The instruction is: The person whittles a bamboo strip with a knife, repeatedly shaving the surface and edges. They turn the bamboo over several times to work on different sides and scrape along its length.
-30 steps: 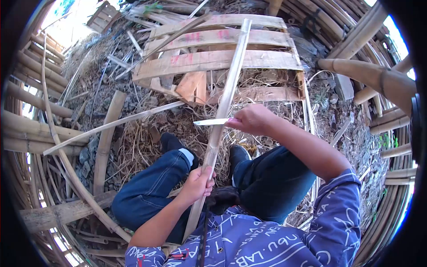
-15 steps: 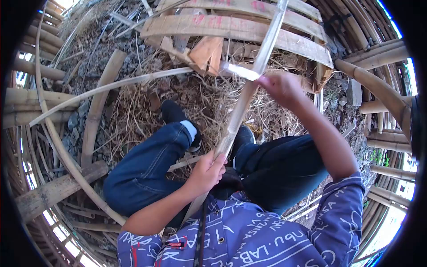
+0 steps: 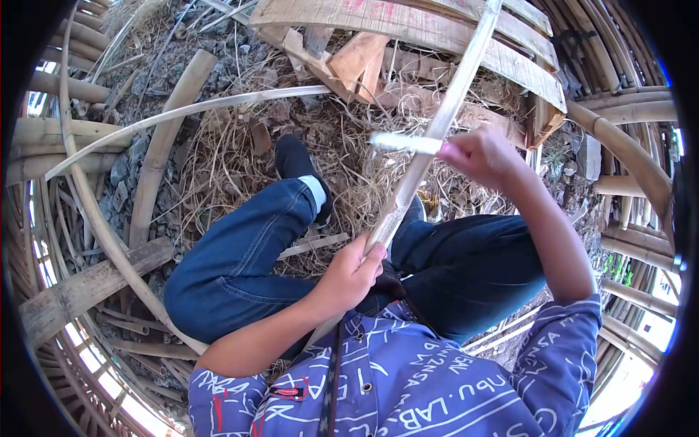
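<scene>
A long split bamboo strip slants from my lap up to the upper right, past the edge of a wooden slatted pallet or crate. My left hand is closed around its lower part, near my belt. In my right hand is a knife, held by its pinkish handle. The bright blade lies across the strip and points left, blurred by motion. My right fingers are wrapped round the handle, a little to the right of the strip.
The wooden slatted crate stands ahead of me on ground littered with shavings. A thin curved bamboo strip reaches leftward from it. Bamboo poles lie at the left, and bamboo fencing lines the right. My legs are bent below.
My right hand and the knife have moved down along the strip, closer to my body. My left hand still grips the lower part. The whole view has shifted slightly.
</scene>
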Available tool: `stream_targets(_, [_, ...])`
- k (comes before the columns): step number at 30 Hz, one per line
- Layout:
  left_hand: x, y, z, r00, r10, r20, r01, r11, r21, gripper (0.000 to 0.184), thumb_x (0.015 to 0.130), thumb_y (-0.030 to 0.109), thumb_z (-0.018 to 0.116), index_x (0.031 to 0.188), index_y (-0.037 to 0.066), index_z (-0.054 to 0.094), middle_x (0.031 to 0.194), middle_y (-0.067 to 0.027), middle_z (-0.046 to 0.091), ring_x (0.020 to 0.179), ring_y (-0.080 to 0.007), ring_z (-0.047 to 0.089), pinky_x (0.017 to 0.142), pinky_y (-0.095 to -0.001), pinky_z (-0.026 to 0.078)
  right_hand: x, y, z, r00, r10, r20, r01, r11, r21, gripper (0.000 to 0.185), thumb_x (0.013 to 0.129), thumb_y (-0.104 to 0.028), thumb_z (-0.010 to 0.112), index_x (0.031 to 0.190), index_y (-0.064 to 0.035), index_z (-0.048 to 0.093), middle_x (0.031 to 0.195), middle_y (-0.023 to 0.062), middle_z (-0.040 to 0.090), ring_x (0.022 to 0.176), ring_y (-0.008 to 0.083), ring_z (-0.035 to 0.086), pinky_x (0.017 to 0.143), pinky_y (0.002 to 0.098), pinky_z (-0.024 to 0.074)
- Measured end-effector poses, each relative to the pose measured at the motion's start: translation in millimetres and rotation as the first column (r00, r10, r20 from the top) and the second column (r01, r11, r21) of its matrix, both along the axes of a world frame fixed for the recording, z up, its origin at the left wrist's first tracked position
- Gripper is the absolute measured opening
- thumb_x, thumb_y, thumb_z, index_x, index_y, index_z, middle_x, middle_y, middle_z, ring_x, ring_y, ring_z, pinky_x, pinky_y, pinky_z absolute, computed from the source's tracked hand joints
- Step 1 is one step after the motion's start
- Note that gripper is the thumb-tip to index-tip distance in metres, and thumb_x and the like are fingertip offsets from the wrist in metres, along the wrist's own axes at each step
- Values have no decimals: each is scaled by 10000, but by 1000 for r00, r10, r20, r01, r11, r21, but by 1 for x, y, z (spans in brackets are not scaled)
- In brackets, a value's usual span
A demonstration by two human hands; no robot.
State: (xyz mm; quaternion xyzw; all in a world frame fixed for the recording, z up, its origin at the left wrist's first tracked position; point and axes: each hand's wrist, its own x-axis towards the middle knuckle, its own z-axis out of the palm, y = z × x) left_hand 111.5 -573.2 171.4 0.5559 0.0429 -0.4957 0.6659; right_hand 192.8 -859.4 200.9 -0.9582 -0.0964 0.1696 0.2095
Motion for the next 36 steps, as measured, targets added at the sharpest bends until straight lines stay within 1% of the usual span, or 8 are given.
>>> stream_targets(2, [-6, 2, -1, 1000, -3, 6, 3, 1000, 8, 198, 1011, 244, 425, 963, 53, 450, 682, 23, 406, 544, -37, 361, 452, -200, 305, -6, 7, -5, 994, 100, 48, -99, 995, -23, 409, 900, -450, 588, 767, -85, 714, 574, 114, 602, 491, 250, 578, 501, 375, 451])
stream_targets(8, [-5, -3, 6, 992, -41, 123, 31, 996, 78, 170, 1000, 223, 444, 992, 54, 455, 703, 15, 432, 564, -40, 393, 466, -196, 330, 6, -22, -8, 957, -195, 213, 202, 979, -12, 454, 906, -461, 573, 731, -56, 680, 513, 122, 553, 445, 271, 527, 482, 397, 434])
stream_targets(11, [-10, -3, 4, 984, -45, 171, 30, 995, 92, 145, 996, 200, 439, 1004, 56, 457, 704, 15, 434, 569, -42, 397, 465, -199, 332, -6, -15, -1, 989, 15, 146, -14, 1000, -8, 466, 905, -475, 569, 751, -53, 690, 513, 130, 551, 443, 286, 519, 499, 411, 436])
stream_targets(14, [-10, -4, 6, 989, -68, 132, 52, 991, 121, 127, 994, 185, 436, 1010, 61, 458, 704, 19, 434, 565, -43, 397, 464, -202, 334, -2, -20, -2, 993, -114, -16, 114, 993, -41, 348, 903, -334, 587, 765, -19, 648, 558, 157, 534, 504, 288, 541, 530, 397, 426])
stream_targets(22, [0, -11, 9, 977, -113, 181, 90, 987, 130, 135, 1001, 193, 428, 1007, 60, 453, 695, 16, 438, 561, -42, 409, 456, -208, 339, -9, -19, 4, 991, 1, 130, -2, 1000, 13, 511, 919, -490, 539, 705, -44, 667, 565, 134, 589, 496, 281, 570, 525, 416, 455])
stream_targets(28, [5, -14, 15, 999, -29, 30, 26, 997, 72, 171, 1014, 234, 416, 991, 67, 445, 663, 32, 406, 500, -33, 364, 430, -202, 314, 15, -61, -18, 895, -287, 342, 324, 944, -55, 631, 928, -559, 473, 646, -18, 634, 515, 137, 556, 450, 273, 537, 483, 409, 441])
stream_targets(31, [4, -9, 7, 1000, -25, -4, 26, 996, 90, 186, 1016, 251, 414, 982, 71, 445, 649, 39, 387, 483, -27, 342, 421, -199, 300, 2, -26, -3, 896, -431, 106, 424, 902, 81, 660, 925, -526, 522, 560, 24, 529, 454, 121, 402, 412, 211, 328, 420, 398, 321])
stream_targets(36, [-1, 0, 1, 980, -79, 185, 50, 986, 156, 185, 1017, 252, 417, 989, 71, 442, 650, 45, 369, 502, -22, 343, 431, -193, 297, -14, 18, 3, 979, -196, 58, 193, 980, 53, 610, 923, -518, 523, 613, 1, 602, 474, 154, 488, 419, 272, 489, 465, 417, 413])
